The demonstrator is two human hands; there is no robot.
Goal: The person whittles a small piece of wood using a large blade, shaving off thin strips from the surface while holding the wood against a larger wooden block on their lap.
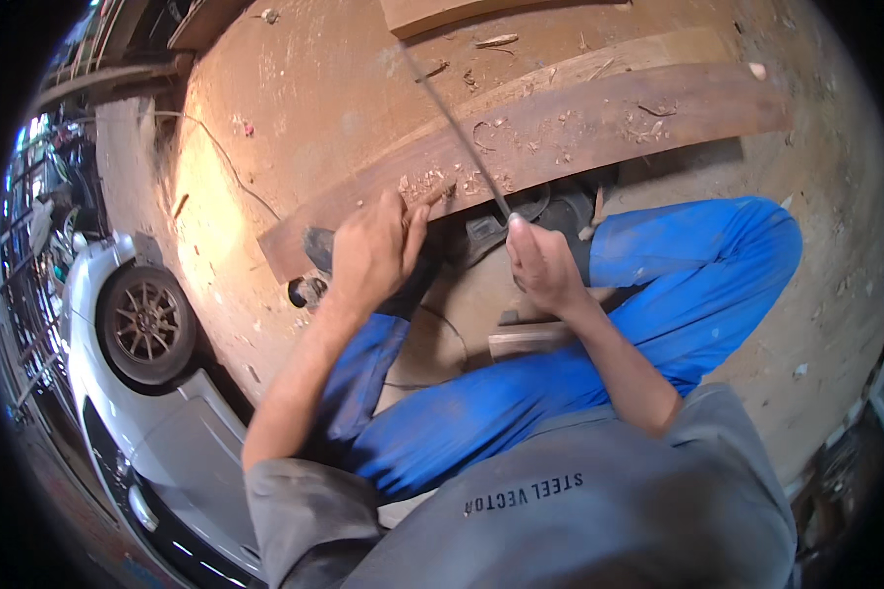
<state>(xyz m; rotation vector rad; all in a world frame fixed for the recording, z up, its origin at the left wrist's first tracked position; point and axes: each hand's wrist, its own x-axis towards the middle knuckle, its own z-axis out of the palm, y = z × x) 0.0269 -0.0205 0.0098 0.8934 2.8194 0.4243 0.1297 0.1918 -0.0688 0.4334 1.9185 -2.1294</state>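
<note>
Seated with my legs folded in blue trousers [501, 417], I gripped a long, thin rod-like tool [459, 128] in my right hand [542, 260], its fingers wrapped about the near end and the thumb laid along it. The tool slanted up and leftward over a reddish-brown plank [560, 137], its far part blurred. The fingers of my left hand [371, 253] were curled narrow on a short brown stick [435, 193] at the plank's near edge, beside scattered shavings [422, 182]. A lighter board [668, 54] lay along the plank's far side; another board [432, 15] lay farther off on the tan floor [314, 79]. A wooden block [528, 341] sat between my legs, and a silver car [187, 442] stood to my left.
</note>
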